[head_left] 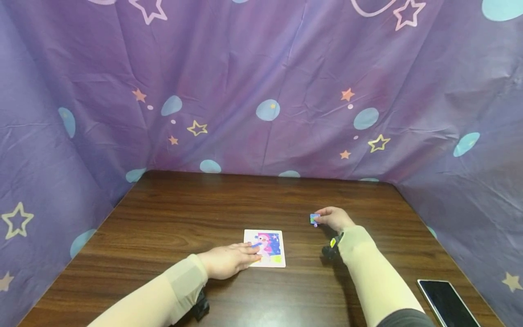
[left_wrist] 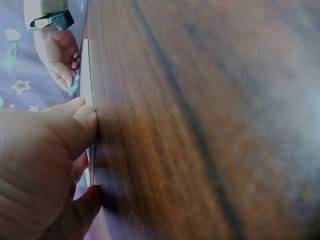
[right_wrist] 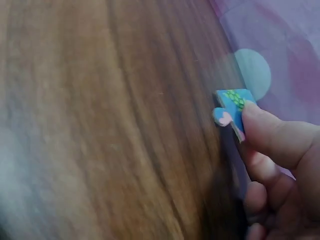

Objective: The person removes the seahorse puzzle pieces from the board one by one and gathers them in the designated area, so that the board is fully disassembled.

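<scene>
A small blue jigsaw puzzle piece (head_left: pixel 314 219) with green and pink marks is pinched between the thumb and fingers of my right hand (head_left: pixel 336 218). The right wrist view shows the piece (right_wrist: pixel 232 104) tilted, its rounded knob pointing left and the thumb over one end. My left hand (head_left: pixel 229 260) lies with extended fingers over the left part of a square, white-bordered picture board (head_left: pixel 279 247). A pink and white figure against a blue starry ground shows on the board. Seen edge-on in the left wrist view, the board (left_wrist: pixel 86 70) has my left fingertips right at its edge.
Brown wood-grain table (head_left: pixel 163 218) extends under both arms. A phone (head_left: pixel 447 302) with a dark screen lies at the near right. Purple cloth (head_left: pixel 229 81) with stars and blue spots hangs behind the table and along both sides.
</scene>
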`<control>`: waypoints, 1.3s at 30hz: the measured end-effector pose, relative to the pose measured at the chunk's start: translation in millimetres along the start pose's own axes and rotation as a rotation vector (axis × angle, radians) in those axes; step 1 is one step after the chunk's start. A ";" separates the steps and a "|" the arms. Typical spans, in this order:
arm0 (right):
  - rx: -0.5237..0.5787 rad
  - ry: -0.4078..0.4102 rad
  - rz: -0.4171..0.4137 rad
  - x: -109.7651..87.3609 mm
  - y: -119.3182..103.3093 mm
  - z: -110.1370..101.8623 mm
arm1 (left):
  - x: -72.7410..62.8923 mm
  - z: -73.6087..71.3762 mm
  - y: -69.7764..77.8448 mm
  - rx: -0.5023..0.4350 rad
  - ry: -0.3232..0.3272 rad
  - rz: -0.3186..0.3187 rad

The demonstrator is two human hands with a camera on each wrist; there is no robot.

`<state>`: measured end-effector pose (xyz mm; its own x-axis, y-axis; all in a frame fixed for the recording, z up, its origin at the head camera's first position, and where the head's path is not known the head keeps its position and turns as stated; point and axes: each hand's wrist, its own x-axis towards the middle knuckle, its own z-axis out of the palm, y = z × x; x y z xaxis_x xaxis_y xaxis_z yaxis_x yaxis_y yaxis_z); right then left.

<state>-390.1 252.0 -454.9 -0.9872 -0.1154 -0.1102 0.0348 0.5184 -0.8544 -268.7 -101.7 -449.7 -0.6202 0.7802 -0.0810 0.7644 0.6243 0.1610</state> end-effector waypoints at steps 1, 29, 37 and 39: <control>-0.007 0.009 -0.004 -0.9 0.7 0.5 | 0.2 0.1 0.0 0.001 -0.001 0.001; 0.068 0.099 -0.050 -6.7 -21.3 27.0 | 0.8 -0.7 2.4 0.002 0.007 0.005; 0.114 0.097 -0.072 -14.6 -43.3 69.9 | 0.2 -2.2 3.7 -0.006 0.004 0.010; 0.126 0.088 -0.072 -16.8 -47.1 81.3 | -0.3 -2.2 3.9 -0.016 -0.002 0.003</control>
<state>-362.5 160.6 -454.1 -0.9974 -0.0712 -0.0062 -0.0229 0.4008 -0.9159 -266.0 -99.6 -446.8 -0.6173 0.7824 -0.0824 0.7636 0.6210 0.1766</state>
